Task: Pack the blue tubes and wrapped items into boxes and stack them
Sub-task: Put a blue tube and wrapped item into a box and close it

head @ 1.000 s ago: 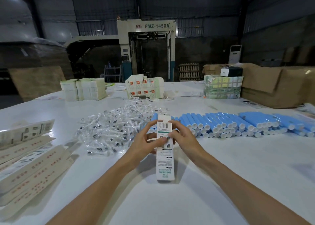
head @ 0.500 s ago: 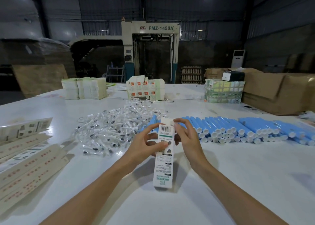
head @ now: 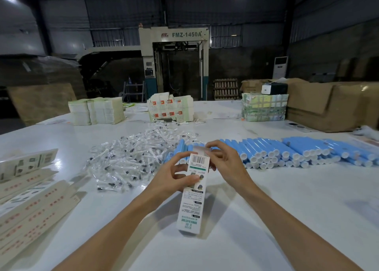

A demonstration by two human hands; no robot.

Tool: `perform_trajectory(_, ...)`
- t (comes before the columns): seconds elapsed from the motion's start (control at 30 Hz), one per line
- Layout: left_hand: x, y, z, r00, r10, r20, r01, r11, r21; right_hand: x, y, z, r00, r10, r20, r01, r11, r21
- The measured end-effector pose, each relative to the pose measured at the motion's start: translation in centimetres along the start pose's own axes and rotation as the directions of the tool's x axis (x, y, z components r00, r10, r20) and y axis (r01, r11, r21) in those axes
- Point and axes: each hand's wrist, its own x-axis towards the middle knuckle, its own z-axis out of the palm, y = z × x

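Several flat box blanks (head: 30, 205) lay at the left, then the heap of wrapped items (head: 131, 160). The left hand (head: 174, 180) gripped the white box (head: 193, 194) round its upper half. Within the last second the right hand (head: 227, 164) had climbed from the box's middle to its far flap, fingertips pinching it — probably working that end, contents unseen. Blue tubes (head: 297, 153) lay in rows at the right — unpacked.

Factory packing hall. A tall beige industrial machine marked FMZ-1450A (head: 174, 51) is standing behind a wide white work table (head: 287, 209), where white-capped blue plastic tubes (head: 297, 149) are lying massed near brown cardboard cartons (head: 328, 106).
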Motion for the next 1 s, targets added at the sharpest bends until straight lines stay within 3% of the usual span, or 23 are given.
perform_trajectory(0.17, -0.1, -0.1, 0.1, 1.0, -0.006, -0.009, 0.006, 1.0, 0.004, 0.0, -0.1, -0.3, 0.997, -0.043, 0.059, 0.048, 0.994, -0.095)
perform_trajectory(0.33, 0.0, 0.1, -0.2, 1.0, -0.003, -0.014, 0.003, 1.0, 0.0, 0.2, -1.0, 0.0, 0.99, 0.108, 0.096, -0.126, 0.968, 0.218)
perform_trajectory(0.8, -0.1, 0.2, -0.4, 0.999, 0.001, 0.041, -0.001, 1.0, -0.017, 0.6, -0.8, 0.0, 0.968, 0.25, 0.031, -0.245, 0.905, 0.347)
perform_trajectory(1.0, 0.0, 0.2, -0.4, 1.0, 0.012, 0.005, -0.012, 1.0, -0.001, 0.6, -1.3, -0.6, 0.965, 0.232, 0.119, -0.261, 0.883, 0.39)
